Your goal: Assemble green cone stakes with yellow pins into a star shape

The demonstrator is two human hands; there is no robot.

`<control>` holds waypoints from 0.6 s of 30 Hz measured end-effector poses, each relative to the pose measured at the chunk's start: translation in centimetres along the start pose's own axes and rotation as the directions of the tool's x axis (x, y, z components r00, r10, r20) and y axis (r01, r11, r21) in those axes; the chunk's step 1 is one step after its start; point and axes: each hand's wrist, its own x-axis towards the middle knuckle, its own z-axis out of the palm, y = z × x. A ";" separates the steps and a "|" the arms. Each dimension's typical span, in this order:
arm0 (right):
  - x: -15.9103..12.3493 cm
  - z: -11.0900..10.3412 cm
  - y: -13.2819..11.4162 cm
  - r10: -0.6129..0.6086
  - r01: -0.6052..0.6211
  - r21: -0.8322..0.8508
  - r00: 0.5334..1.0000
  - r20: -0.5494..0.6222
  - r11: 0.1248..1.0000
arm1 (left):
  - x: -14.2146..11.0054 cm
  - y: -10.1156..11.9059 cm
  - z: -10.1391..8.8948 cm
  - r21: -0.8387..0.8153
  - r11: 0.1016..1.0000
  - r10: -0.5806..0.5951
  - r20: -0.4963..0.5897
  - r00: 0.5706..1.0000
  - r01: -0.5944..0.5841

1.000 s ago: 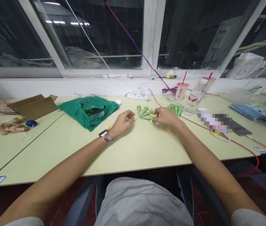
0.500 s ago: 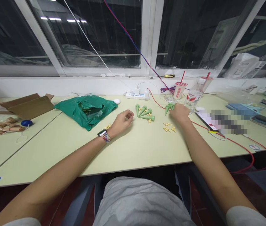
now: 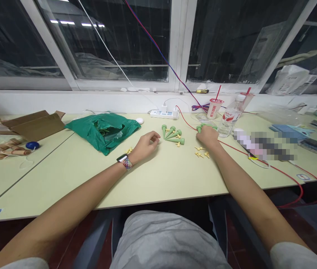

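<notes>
Four green spikes (image 3: 174, 134) lie on the desk (image 3: 158, 183) like a fan, with their pointy ends close together and their fat ends spread out, and small yellow parts show on them. The left hand (image 3: 147, 145) rests just beside their points; its fingers curl a little and its grip has nothing in it. The right hand (image 3: 209, 135) is over more green spikes (image 3: 199, 129), near the clear bottle (image 3: 228, 121). The fingers of that hand are hidden behind its back, so I cannot tell if its grip is closed on a spike or only touching one. Loose yellow bits (image 3: 200, 148) lie near the right wrist, and other yellow bits (image 3: 129, 151) lie by the left wrist. The spikes look like hard plastic, so they should be light and stiff, and they will not squash. They may be smooth and could roll, since they look round. The fat end seems the best place to hold one, because the thin point could slip away. The yellow bits look tiny and thin, so a soft pinch with two fingertips should be enough, and a hard twist might snap one.
</notes>
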 end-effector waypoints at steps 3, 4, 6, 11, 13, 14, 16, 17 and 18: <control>0.0 -0.3 0.1 0.015 -0.015 0.048 1.000 0.001 0.999 | 0.1 0.1 0.0 -0.009 1.000 0.003 -0.010 1.000 -0.003; -0.1 -0.5 0.0 0.011 -0.011 0.081 1.000 -0.008 0.997 | 0.1 0.1 -0.1 -0.012 1.000 0.003 -0.017 1.000 -0.003; -0.7 -1.0 -0.5 -0.038 0.046 0.179 0.998 -0.053 0.983 | 0.1 0.3 -0.1 -0.029 1.000 0.000 -0.038 0.999 -0.001; -5.1 -1.5 -4.1 -0.370 0.451 0.428 0.891 -0.263 0.783 | 0.2 1.0 -0.1 -0.242 0.970 -0.047 -0.053 0.997 0.033; -7.6 -1.2 -5.9 -0.505 0.575 0.459 0.817 -0.277 0.677 | 0.2 1.5 -0.1 -0.362 0.931 -0.068 -0.035 0.997 0.051; -8.8 -1.1 -6.8 -0.560 0.610 0.459 0.787 -0.258 0.646 | 0.2 1.8 -0.1 -0.402 0.914 -0.073 -0.033 0.997 0.054; -10.8 -0.8 -8.2 -0.627 0.644 0.447 0.750 -0.211 0.621 | 0.2 2.1 -0.2 -0.428 0.902 -0.077 -0.040 0.996 0.053; -11.5 -0.7 -8.7 -0.642 0.653 0.442 0.740 -0.201 0.615 | 0.2 2.3 -0.2 -0.417 0.907 -0.080 -0.046 0.996 0.054; -11.9 -0.7 -8.9 -0.650 0.660 0.434 0.734 -0.196 0.613 | 0.2 2.3 -0.3 -0.404 0.913 -0.089 -0.052 0.995 0.061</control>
